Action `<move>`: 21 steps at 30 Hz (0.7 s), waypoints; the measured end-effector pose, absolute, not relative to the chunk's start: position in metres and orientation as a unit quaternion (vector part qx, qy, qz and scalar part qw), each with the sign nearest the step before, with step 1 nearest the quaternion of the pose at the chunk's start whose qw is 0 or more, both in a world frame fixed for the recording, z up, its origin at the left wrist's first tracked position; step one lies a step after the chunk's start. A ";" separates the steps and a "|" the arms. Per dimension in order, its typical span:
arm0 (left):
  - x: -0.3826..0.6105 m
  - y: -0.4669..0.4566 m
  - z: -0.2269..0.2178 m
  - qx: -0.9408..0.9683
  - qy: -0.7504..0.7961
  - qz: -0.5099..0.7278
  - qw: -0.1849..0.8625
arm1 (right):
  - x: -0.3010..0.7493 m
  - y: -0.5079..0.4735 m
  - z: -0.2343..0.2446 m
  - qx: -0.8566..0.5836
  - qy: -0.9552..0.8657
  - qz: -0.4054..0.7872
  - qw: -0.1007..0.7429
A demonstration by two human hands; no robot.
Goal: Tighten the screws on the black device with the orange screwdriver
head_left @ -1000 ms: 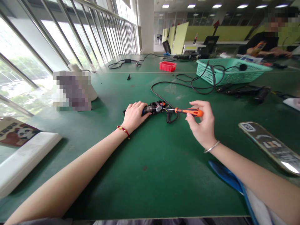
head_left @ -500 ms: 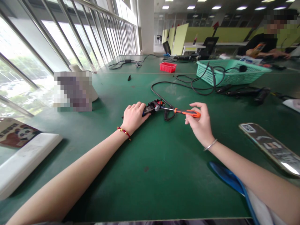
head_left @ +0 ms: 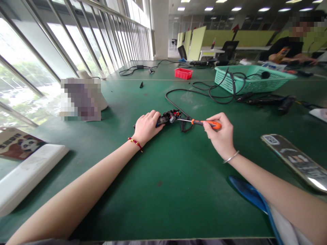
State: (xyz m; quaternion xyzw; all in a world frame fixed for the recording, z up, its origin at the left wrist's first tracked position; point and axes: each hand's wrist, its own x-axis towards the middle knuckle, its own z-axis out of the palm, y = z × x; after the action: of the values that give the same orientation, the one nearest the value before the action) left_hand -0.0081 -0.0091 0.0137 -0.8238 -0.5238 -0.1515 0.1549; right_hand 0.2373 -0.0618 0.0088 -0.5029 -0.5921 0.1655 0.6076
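My left hand (head_left: 145, 127) is wrapped over one end of a small black device (head_left: 167, 117) with exposed coloured parts, pinning it to the green table (head_left: 168, 177). A black cable (head_left: 178, 98) runs from the device toward the back. My right hand (head_left: 221, 134) pinches an orange-handled screwdriver (head_left: 204, 123); its metal tip touches the device's right end.
A phone (head_left: 296, 160) lies at the right, a blue object (head_left: 247, 192) under my right forearm. A white box (head_left: 28, 173) sits at the left. Behind are a teal basket (head_left: 251, 79) with cables, a red bin (head_left: 183, 72) and black tools (head_left: 270, 99). Another person (head_left: 293, 44) sits far right.
My right hand and the screwdriver shifted slightly, and the fingers have closed tighter round the handle. The left hand and the device stayed put.
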 end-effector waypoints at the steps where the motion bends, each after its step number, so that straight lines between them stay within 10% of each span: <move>1: -0.008 -0.009 0.014 -0.823 -0.525 -0.151 0.154 | 0.236 -0.062 0.009 -0.490 -0.600 0.162 0.611; 21: -0.007 -0.008 0.013 -0.820 -0.532 -0.155 0.144 | 0.235 -0.062 0.008 -0.472 -0.609 0.096 0.631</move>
State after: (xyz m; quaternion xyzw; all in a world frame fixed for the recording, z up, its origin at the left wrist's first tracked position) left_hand -0.0075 -0.0080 0.0133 -0.8197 -0.5322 -0.1551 0.1443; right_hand 0.2352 -0.0623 0.0076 -0.4720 -0.6087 0.0958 0.6305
